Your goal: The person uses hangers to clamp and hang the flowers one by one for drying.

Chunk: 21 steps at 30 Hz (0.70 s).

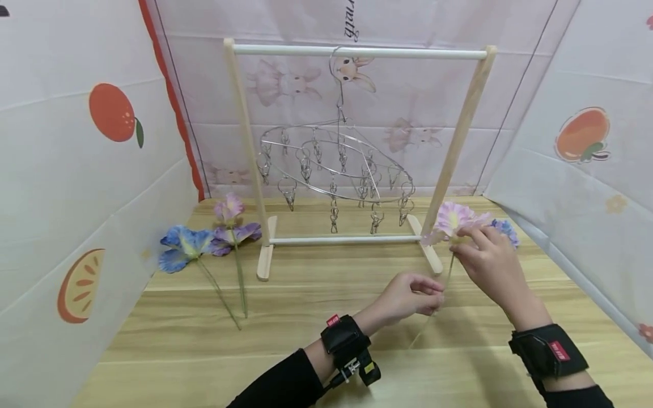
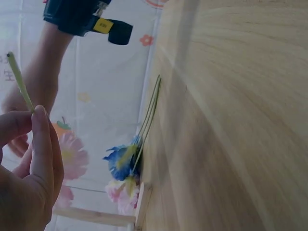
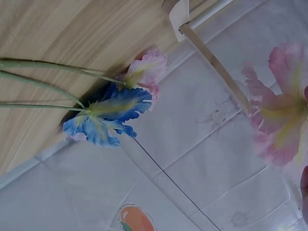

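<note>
A pink artificial flower (image 1: pixel 454 218) is held up at the right of the stand, its thin green stem running down and to the left. My left hand (image 1: pixel 410 297) pinches that stem (image 2: pixel 21 84) between thumb and fingertips, and the cut end sticks out past them. Higher up, my right hand (image 1: pixel 491 265) grips the same flower just under the bloom. Spread pink petals with yellow centres (image 3: pixel 288 108) show at the edge of the right wrist view, where most of that hand is out of frame.
A wooden stand (image 1: pixel 461 133) carries a round wire hanger (image 1: pixel 326 170) with several dangling clips. Blue (image 1: pixel 186 246), purple (image 1: pixel 240 233) and pink flowers (image 1: pixel 229 207) lie at left. Another blue flower (image 1: pixel 506 231) lies behind my right hand. Printed cloth walls (image 1: pixel 576 198) enclose the wooden tabletop (image 1: pixel 194 362).
</note>
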Each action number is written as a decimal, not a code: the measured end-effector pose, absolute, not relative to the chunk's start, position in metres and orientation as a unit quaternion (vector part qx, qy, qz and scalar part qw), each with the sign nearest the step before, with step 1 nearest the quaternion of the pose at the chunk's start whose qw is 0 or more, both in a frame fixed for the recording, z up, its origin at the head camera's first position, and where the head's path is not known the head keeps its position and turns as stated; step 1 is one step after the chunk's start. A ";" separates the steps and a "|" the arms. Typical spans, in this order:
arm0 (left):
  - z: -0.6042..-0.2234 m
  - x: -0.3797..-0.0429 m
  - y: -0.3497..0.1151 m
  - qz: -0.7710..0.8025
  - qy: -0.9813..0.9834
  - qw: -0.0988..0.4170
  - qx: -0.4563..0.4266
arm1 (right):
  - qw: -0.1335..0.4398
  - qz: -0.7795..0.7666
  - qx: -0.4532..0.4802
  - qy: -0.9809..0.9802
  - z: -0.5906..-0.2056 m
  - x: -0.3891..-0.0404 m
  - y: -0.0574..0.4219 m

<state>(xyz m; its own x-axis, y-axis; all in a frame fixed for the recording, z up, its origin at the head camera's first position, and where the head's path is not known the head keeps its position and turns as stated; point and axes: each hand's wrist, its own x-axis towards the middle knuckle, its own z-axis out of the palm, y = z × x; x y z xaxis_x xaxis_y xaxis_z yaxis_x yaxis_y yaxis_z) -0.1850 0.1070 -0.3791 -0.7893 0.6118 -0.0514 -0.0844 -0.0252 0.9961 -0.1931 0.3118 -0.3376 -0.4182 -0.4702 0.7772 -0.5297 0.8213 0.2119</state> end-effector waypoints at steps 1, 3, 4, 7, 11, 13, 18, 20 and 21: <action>-0.378 -0.185 0.103 0.684 0.652 0.255 0.206 | 0.451 0.035 0.301 -0.839 -0.339 -0.193 0.311; -0.377 -0.184 0.093 0.677 0.653 0.260 0.218 | 0.448 0.039 0.307 -0.838 -0.341 -0.191 0.309; -0.376 -0.184 0.088 0.673 0.653 0.262 0.227 | 0.446 0.039 0.309 -0.839 -0.342 -0.190 0.307; -0.370 -0.183 0.070 0.657 0.653 0.272 0.261 | 0.437 0.054 0.318 -0.840 -0.344 -0.185 0.301; -0.359 -0.182 0.041 0.633 0.656 0.278 0.301 | 0.422 0.083 0.338 -0.837 -0.345 -0.180 0.285; -0.351 -0.182 0.028 0.616 0.669 0.266 0.319 | 0.418 0.095 0.347 -0.834 -0.343 -0.178 0.276; -0.334 -0.177 -0.002 0.573 0.710 0.206 0.354 | 0.419 0.132 0.372 -0.818 -0.341 -0.175 0.252; -0.328 -0.174 -0.011 0.575 0.709 0.190 0.361 | 0.423 0.149 0.380 -0.809 -0.342 -0.175 0.243; -0.326 -0.173 -0.016 0.582 0.704 0.183 0.364 | 0.425 0.156 0.383 -0.805 -0.342 -0.174 0.239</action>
